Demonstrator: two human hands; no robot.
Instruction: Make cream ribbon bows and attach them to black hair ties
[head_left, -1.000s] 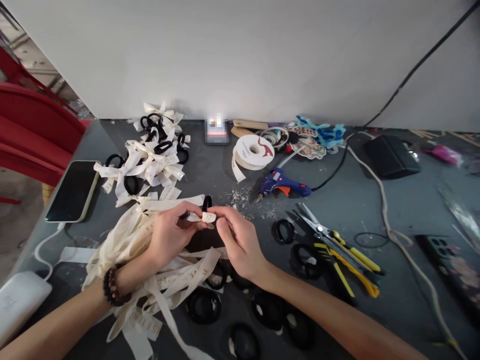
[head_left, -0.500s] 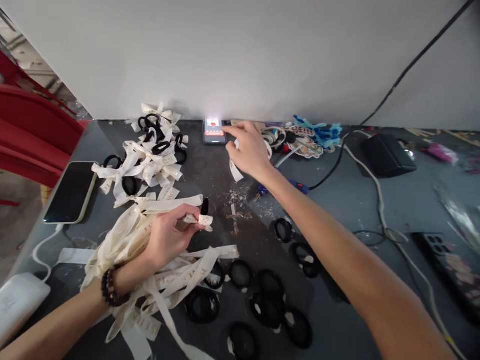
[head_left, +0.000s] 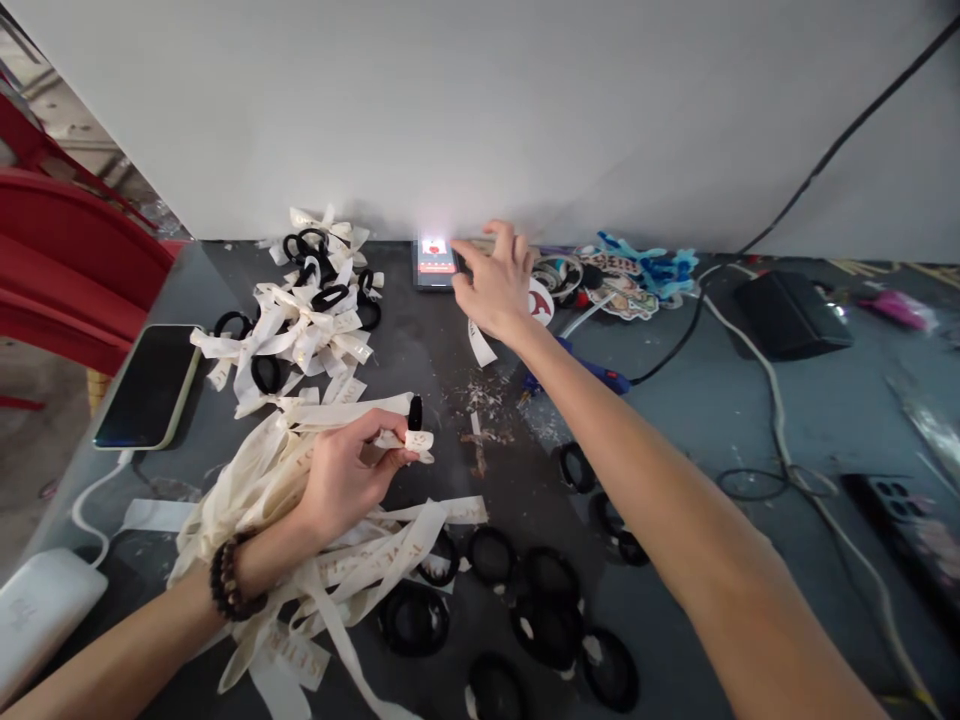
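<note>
My left hand (head_left: 352, 475) pinches a cream printed ribbon (head_left: 418, 441) around a black hair tie (head_left: 415, 412), above a heap of loose cream ribbons (head_left: 255, 470). My right hand (head_left: 495, 280) has its fingers apart and holds nothing; its index fingertip is at the right edge of the lit phone (head_left: 435, 262) by the wall. Tied ribbons with black bands form a pile (head_left: 307, 320) at the back left. Several loose black hair ties (head_left: 414, 618) lie at the front.
A blue glue gun (head_left: 592, 370) lies under my right forearm. A dark phone (head_left: 150, 385) and white power bank (head_left: 49, 610) are at the left. Cables (head_left: 776, 400), a black box (head_left: 793, 313) and a patterned phone (head_left: 907, 540) are at the right.
My right hand has lifted slightly, with its fingers more spread at the lit phone. My left hand keeps its pinch on the ribbon. The whole view has shifted slightly.
</note>
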